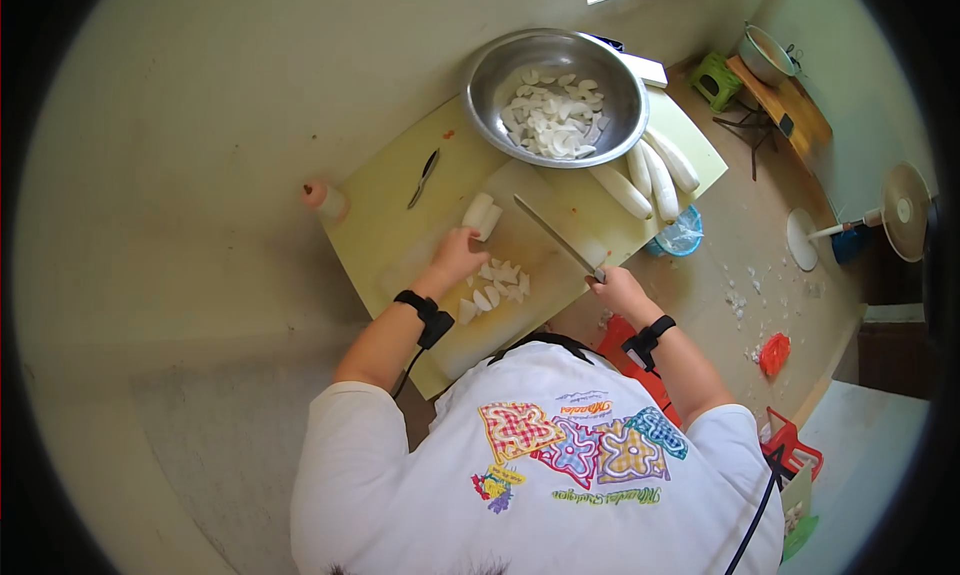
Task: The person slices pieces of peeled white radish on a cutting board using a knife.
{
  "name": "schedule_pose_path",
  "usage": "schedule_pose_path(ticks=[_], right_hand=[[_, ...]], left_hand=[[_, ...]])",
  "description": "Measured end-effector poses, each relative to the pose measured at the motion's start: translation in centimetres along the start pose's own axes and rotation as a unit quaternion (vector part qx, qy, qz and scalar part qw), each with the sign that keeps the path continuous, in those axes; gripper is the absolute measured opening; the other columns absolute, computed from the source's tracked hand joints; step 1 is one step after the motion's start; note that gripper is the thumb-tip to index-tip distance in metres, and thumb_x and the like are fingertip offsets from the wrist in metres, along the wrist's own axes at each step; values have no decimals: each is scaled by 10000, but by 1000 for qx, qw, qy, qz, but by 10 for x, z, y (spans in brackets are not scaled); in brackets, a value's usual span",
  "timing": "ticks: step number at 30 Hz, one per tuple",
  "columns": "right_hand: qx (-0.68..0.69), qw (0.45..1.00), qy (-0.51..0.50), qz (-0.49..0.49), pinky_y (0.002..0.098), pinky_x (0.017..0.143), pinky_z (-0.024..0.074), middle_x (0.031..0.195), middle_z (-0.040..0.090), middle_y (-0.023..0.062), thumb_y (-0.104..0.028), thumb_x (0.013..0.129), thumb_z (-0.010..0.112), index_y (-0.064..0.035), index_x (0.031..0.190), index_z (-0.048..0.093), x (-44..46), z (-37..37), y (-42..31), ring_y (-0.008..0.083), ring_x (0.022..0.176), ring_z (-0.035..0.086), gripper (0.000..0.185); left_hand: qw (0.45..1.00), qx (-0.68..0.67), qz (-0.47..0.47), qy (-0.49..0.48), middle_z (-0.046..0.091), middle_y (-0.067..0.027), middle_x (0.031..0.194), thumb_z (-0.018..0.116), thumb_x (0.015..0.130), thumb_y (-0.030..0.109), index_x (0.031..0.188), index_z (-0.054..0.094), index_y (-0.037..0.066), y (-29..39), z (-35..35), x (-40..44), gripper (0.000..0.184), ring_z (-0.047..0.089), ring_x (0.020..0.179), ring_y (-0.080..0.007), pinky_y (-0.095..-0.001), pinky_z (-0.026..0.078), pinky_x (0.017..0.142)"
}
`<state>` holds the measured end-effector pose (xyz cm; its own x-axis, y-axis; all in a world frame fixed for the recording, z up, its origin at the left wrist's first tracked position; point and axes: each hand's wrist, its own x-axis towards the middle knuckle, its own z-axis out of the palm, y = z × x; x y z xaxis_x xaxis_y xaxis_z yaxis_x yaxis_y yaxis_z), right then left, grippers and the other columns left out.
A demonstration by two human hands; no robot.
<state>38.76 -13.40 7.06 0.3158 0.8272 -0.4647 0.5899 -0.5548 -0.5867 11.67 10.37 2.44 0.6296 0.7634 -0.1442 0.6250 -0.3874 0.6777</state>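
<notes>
The right hand (622, 291) is closed around the handle of the knife (556, 234), its blade angled over the worktop (385, 233). The left hand (458, 258) has bent fingers at the near end of the radish sections (482, 217); whether they pinch cannot be told. Cut pieces (494, 288) lie just beside this hand. The bowl (557, 115) holds slices, near whole radishes (662, 180).

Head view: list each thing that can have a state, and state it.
Knife: unsheathed, in right hand
Thick white pieces: cut, near left hand
Small white pieces: cut, loose
Metal bowl: upright, partly filled
Long white vegetables: whole
Blue bin: bag-lined
Fan: on or off, unclear
</notes>
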Motion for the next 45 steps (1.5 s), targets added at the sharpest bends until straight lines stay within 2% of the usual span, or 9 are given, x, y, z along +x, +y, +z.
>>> schedule_pose_path(ticks=[1, 5, 12, 24, 30, 35, 38, 42, 45], right_hand=[[0, 1000, 0, 6, 472, 738, 497, 884, 656, 276, -338, 893, 632, 19, 929, 641, 3, 2, 1, 436, 847, 635, 359], [20, 999, -16, 32, 474, 733, 493, 879, 651, 279, -355, 890, 636, 25, 917, 633, 4, -4, -5, 435, 846, 631, 382], [44, 999, 5, 25, 471, 729, 490, 863, 650, 279, -373, 895, 621, 32, 901, 628, 10, 8, 8, 441, 832, 627, 404], [36, 999, 11, 23, 476, 720, 490, 853, 647, 279, -369, 893, 623, 38, 883, 618, 11, 7, 6, 447, 822, 625, 407], [37, 999, 4, 36, 475, 716, 491, 847, 646, 279, -373, 889, 627, 38, 880, 616, 9, 4, 0, 446, 818, 625, 411], [31, 999, 12, 25, 477, 709, 491, 848, 648, 277, -360, 888, 626, 33, 892, 617, 7, 2, -1, 446, 817, 627, 393], [36, 999, 1, 35, 473, 711, 492, 851, 649, 276, -357, 886, 628, 28, 897, 621, 8, 1, -2, 442, 816, 629, 385], [40, 999, 12, 25, 469, 717, 494, 852, 651, 274, -359, 887, 627, 24, 907, 627, 6, 1, -1, 437, 819, 630, 383], [56, 998, 10, 30, 468, 728, 496, 859, 654, 269, -357, 889, 623, 19, 916, 633, 8, 3, 1, 434, 830, 632, 378]], left_hand=[[993, 101, 59, -9, 619, -146, 1011, 756, 711, 264, 1134, 621, 46, 6, 4, -13, 495, 599, 914, -310, -401, 507, 840], [984, 163, -22, -74, 508, -183, 1207, 744, 696, 299, 1171, 587, 60, 28, 24, -44, 554, 463, 1154, -381, -445, 446, 972], [985, 152, -69, -43, 490, -142, 1229, 749, 697, 308, 1163, 557, 77, 49, 40, -49, 554, 449, 1179, -347, -471, 445, 959], [973, 208, -24, -98, 464, -141, 1214, 789, 657, 348, 1209, 548, 145, 81, 51, -50, 635, 416, 1198, -339, -514, 431, 935], [976, 180, 17, -125, 497, -106, 1169, 764, 677, 240, 988, 639, 164, 70, 53, -49, 343, 448, 1164, -327, -511, 446, 905], [986, 105, 52, -119, 580, -148, 982, 699, 709, 156, 839, 660, 118, 43, 73, -36, 141, 528, 1001, -368, -453, 471, 862], [986, 57, 94, -124, 589, -157, 865, 673, 708, 101, 802, 655, 94, 32, 74, -29, 96, 557, 869, -380, -435, 487, 804], [988, -3, 64, -143, 607, -159, 844, 663, 696, 59, 793, 648, 76, 30, 64, -22, 100, 584, 803, -352, -408, 501, 738], [986, -74, 14, -147, 629, -115, 822, 676, 728, 48, 803, 626, 63, 31, 47, -12, 92, 615, 747, -267, -360, 501, 673]])
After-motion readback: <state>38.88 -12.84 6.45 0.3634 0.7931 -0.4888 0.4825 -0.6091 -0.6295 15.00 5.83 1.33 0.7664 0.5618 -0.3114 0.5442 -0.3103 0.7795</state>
